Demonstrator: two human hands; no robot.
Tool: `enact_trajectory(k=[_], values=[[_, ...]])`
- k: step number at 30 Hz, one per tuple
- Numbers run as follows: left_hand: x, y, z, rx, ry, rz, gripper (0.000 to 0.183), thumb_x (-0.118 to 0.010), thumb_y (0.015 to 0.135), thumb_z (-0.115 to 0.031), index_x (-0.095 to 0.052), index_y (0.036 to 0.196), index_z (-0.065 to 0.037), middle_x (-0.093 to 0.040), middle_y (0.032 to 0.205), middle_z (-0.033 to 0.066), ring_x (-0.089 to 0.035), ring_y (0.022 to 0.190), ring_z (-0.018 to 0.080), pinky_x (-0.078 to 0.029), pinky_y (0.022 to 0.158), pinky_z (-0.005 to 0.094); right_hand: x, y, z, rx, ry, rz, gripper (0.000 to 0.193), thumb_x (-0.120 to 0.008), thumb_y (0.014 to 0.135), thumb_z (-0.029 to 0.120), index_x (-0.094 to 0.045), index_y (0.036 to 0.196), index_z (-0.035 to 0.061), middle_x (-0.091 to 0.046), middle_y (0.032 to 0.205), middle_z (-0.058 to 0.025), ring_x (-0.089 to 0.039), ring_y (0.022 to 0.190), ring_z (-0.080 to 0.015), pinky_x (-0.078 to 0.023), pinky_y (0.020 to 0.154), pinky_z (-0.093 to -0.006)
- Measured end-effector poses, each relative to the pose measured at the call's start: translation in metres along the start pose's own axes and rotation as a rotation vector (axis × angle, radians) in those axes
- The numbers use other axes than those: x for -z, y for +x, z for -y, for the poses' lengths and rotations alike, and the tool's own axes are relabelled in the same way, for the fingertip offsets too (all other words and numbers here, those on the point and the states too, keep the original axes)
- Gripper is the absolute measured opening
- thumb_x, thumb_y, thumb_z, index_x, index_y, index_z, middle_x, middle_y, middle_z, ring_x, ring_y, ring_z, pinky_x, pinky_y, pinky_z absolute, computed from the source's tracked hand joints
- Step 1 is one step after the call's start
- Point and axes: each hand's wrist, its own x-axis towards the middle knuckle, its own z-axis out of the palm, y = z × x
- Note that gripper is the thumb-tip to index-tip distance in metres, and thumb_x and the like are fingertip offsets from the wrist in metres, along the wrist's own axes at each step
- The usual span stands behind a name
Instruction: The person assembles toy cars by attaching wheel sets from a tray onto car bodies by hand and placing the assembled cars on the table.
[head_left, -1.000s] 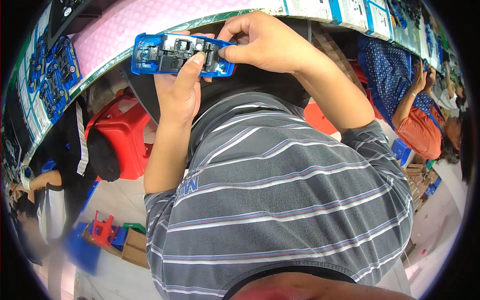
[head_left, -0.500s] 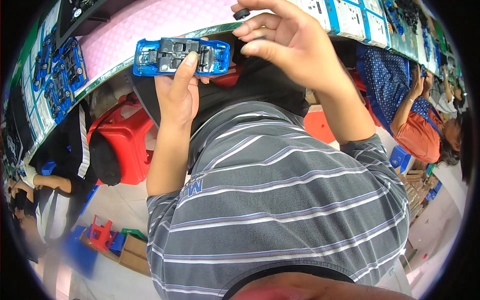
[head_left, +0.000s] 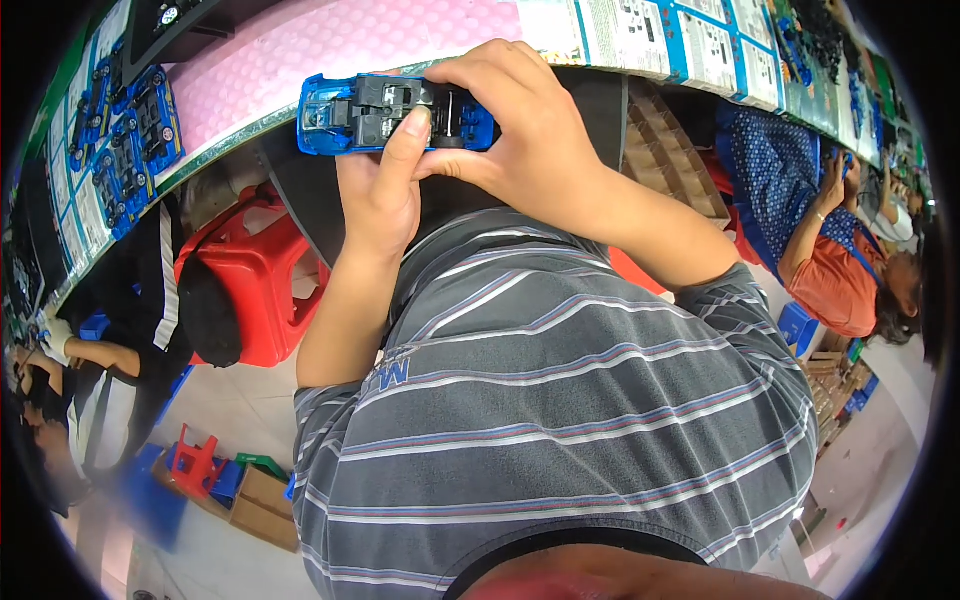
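Note:
A blue toy car body point(head_left: 328, 115) with black seats and interior parts lies across my left hand point(head_left: 385, 190). The left thumb presses on the interior from above while the fingers go underneath, mostly hidden. My right hand point(head_left: 530, 130) closes round the car's right end, its index finger at the far side and its thumb at the near side. Between them a bar point(head_left: 449, 115) shows, with a dark wheel point(head_left: 449, 142) close to the right thumb. The car is held just off the table's near edge.
Pink bubble wrap point(head_left: 350, 50) covers the table beyond the car. Several blue toy cars point(head_left: 130, 150) stand at the left, near a black tray point(head_left: 185, 35). Printed sheets point(head_left: 700, 50) line the table at the right. A red stool point(head_left: 255, 280) and co-workers flank me.
My right hand has come down and left to the car's right end; the black wheels in its fingers are now at the car. My left hand and the car have shifted slightly right.

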Motion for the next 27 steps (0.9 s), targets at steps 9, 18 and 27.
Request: enact_trajectory(k=[9,18,27], values=[[0.008,0.011,0.007,0.069,-0.039,-0.126,0.037,-0.057,0.097,-0.016,-0.052,0.130,-0.001,-0.063,0.112,0.0095,-0.063,0.096,0.0187,-0.053,0.076,0.0324,0.016,0.030,-0.011,-0.007,0.054,0.091,0.062,-0.089,0.065,0.033,-0.064,0.112,0.0005,-0.064,0.106,-0.0161,-0.061,0.102,-0.0363,-0.051,0.088,-0.0417],[0.010,0.024,0.007,0.098,-0.037,-0.059,0.034,-0.053,0.096,-0.014,-0.050,0.127,-0.002,-0.065,0.104,0.0133,-0.062,0.074,0.0201,-0.048,0.058,0.0314,0.057,0.197,-0.125,-0.122,-0.444,0.335,0.022,-0.078,0.074,0.019,-0.076,0.091,0.0050,-0.071,0.087,-0.0184,-0.069,0.082,-0.0351,-0.055,0.077,-0.0410],[0.022,0.023,0.002,0.085,-0.057,-0.091,0.035,-0.055,0.095,-0.015,-0.052,0.128,-0.003,-0.067,0.104,0.0131,-0.064,0.077,0.0200,-0.048,0.060,0.0316,0.057,0.213,-0.147,-0.343,0.001,0.448,0.017,-0.068,0.074,0.005,-0.076,0.089,0.0040,-0.072,0.084,-0.0186,-0.069,0.077,-0.0348,-0.055,0.074,-0.0391]])
